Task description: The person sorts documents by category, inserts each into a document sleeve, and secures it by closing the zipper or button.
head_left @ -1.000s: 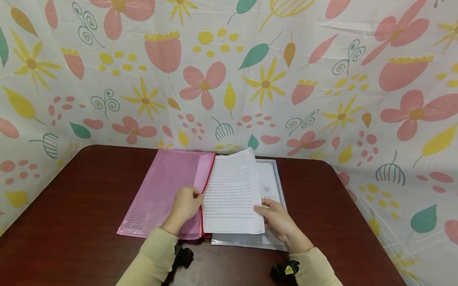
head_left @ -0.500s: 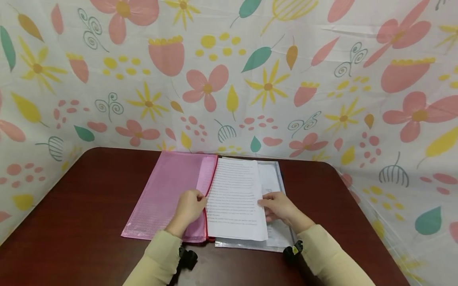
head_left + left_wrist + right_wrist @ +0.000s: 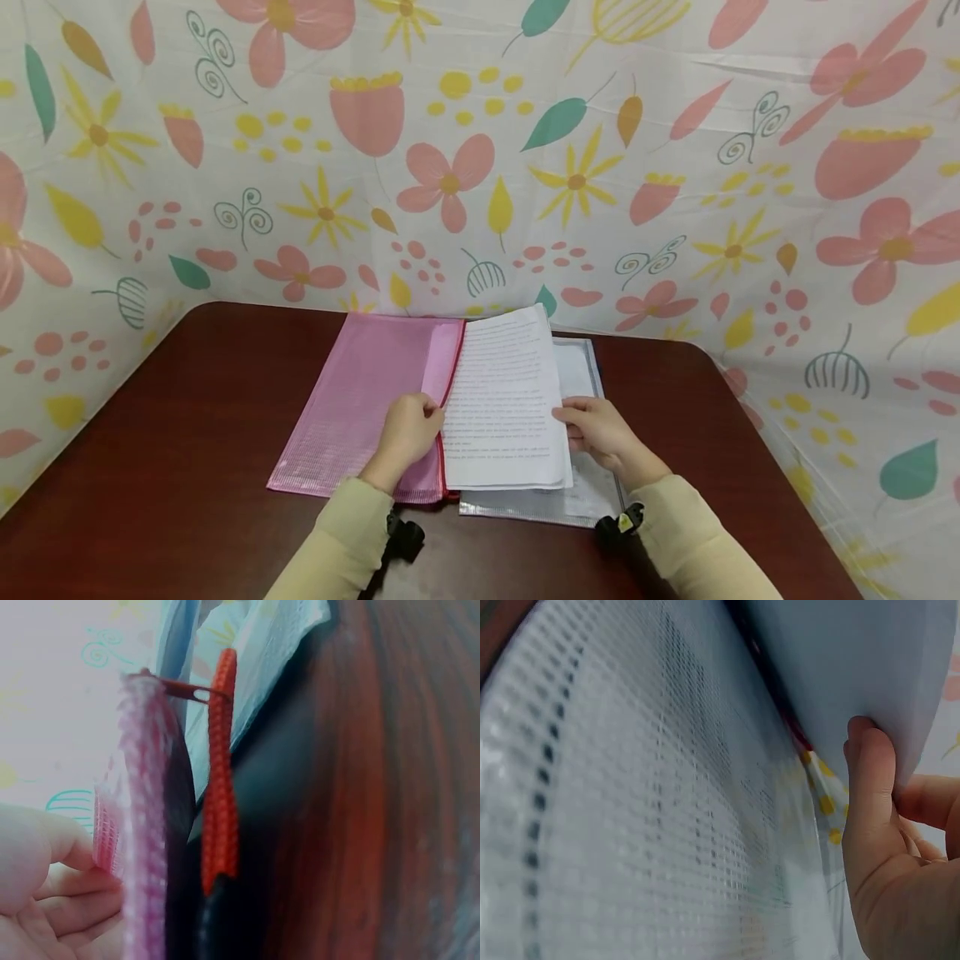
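A pink mesh zip pouch (image 3: 360,375) with red edging lies on the table, its mouth facing right. My left hand (image 3: 408,429) pinches the pouch's red edge between thumb and fingers. Printed sheets of paper (image 3: 502,400) stick out of the mouth; how far they reach inside is hidden. My right hand (image 3: 603,429) pinches their right edge, and the sheets stand tilted off what is below. Under them lies a clear mesh pouch (image 3: 517,506) with paper in it. In the left wrist view, a red zip pull cord (image 3: 220,772) hangs at the pink pouch's corner.
The dark brown table (image 3: 187,467) has rounded far corners. Behind it hangs a white cloth (image 3: 480,167) printed with flowers and leaves. A black wrist camera (image 3: 405,540) sits at the left cuff, another black camera (image 3: 617,527) at the right.
The sheets sank nearly flat half a second ago and now tilt up again, with my right hand still at their edge. My left hand keeps its hold. The head view has shifted slightly.
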`<state>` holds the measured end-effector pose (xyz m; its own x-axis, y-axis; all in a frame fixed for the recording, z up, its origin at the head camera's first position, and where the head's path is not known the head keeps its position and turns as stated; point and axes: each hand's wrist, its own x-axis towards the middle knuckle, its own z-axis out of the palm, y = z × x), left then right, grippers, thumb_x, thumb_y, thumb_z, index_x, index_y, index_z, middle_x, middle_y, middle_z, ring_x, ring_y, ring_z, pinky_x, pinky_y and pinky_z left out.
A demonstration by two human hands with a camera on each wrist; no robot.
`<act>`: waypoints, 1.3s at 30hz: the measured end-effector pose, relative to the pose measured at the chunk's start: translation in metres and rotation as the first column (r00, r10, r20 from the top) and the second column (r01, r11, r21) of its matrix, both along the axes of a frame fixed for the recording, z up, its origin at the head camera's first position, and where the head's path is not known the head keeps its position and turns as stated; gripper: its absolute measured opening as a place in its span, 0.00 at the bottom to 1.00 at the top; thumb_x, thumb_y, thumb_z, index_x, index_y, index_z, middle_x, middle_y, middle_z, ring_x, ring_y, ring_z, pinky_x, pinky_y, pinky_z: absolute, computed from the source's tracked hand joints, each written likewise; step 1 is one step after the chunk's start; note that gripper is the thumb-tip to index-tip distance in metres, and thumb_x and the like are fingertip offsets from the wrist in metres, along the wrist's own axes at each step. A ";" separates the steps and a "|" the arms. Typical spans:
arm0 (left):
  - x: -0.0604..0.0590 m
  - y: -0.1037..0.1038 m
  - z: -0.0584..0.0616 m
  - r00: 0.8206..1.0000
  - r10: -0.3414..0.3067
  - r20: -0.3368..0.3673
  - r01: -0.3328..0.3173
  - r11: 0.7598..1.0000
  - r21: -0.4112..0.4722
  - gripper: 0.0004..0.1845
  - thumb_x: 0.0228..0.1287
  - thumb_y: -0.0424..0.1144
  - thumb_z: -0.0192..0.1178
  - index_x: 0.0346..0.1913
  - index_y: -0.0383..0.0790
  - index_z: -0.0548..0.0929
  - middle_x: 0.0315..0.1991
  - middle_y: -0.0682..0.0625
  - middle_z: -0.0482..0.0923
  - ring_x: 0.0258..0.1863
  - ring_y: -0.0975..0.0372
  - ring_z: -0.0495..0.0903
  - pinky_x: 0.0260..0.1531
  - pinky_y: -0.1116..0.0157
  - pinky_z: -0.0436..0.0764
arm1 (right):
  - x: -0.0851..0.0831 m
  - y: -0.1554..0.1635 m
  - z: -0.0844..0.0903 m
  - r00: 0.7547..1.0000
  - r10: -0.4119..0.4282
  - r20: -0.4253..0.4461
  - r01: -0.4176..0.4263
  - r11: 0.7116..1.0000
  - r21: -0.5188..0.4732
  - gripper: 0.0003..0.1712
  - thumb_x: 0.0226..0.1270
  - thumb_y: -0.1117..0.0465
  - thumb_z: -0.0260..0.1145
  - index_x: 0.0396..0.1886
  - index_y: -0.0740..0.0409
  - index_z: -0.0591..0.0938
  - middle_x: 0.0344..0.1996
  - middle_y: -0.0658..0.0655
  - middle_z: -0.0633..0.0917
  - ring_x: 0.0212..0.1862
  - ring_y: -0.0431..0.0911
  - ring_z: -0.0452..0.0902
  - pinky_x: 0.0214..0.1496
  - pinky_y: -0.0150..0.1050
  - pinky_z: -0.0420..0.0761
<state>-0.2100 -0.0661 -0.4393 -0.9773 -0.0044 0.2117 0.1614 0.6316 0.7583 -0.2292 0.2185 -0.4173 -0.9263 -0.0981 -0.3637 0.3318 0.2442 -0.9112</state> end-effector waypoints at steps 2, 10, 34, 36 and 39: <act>0.000 0.001 0.001 1.000 0.003 -0.010 -0.003 1.000 0.002 0.05 0.56 0.30 0.58 0.28 0.33 0.84 0.27 0.44 0.83 0.27 0.58 0.79 0.32 0.61 0.79 | 0.001 -0.001 0.000 1.000 -0.005 -0.007 0.004 0.999 -0.032 0.27 0.68 0.60 0.59 0.60 0.73 0.69 0.27 0.50 0.84 0.24 0.36 0.77 0.25 0.29 0.77; 0.001 0.002 0.002 1.000 0.012 -0.014 -0.013 1.000 -0.014 0.06 0.56 0.31 0.58 0.28 0.34 0.84 0.27 0.45 0.83 0.26 0.58 0.78 0.32 0.61 0.78 | 0.000 -0.007 0.002 0.999 -0.015 -0.033 0.012 0.997 -0.073 0.23 0.68 0.62 0.59 0.56 0.76 0.72 0.27 0.50 0.85 0.26 0.37 0.79 0.27 0.29 0.79; 0.002 0.005 0.002 0.998 0.057 -0.019 -0.056 0.997 0.043 0.07 0.57 0.31 0.57 0.30 0.34 0.84 0.26 0.46 0.83 0.27 0.58 0.79 0.31 0.61 0.78 | -0.007 -0.027 -0.002 0.999 -0.025 -0.023 0.024 0.999 -0.032 0.23 0.67 0.61 0.60 0.56 0.72 0.74 0.28 0.51 0.86 0.25 0.38 0.79 0.26 0.29 0.77; 0.002 0.006 0.003 0.998 0.059 -0.024 -0.058 0.997 0.045 0.07 0.57 0.31 0.57 0.30 0.34 0.84 0.25 0.46 0.83 0.27 0.58 0.79 0.31 0.62 0.78 | -0.008 -0.028 -0.002 1.000 -0.022 -0.020 0.021 0.999 -0.037 0.23 0.67 0.60 0.60 0.56 0.72 0.74 0.29 0.51 0.86 0.26 0.38 0.80 0.26 0.29 0.77; 0.002 0.007 0.003 0.998 0.059 -0.024 -0.057 0.997 0.051 0.07 0.57 0.31 0.56 0.30 0.34 0.84 0.25 0.46 0.83 0.26 0.58 0.79 0.30 0.62 0.78 | -0.008 -0.030 -0.002 0.999 -0.027 -0.021 0.026 0.999 -0.040 0.22 0.67 0.61 0.60 0.56 0.71 0.75 0.29 0.52 0.86 0.27 0.38 0.81 0.26 0.30 0.77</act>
<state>-0.2078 -0.0592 -0.4358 -0.9694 -0.0723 0.2345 0.1451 0.6015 0.7856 -0.2372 0.1889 -0.4197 -0.9362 -0.0876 -0.3403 0.3183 0.1990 -0.9269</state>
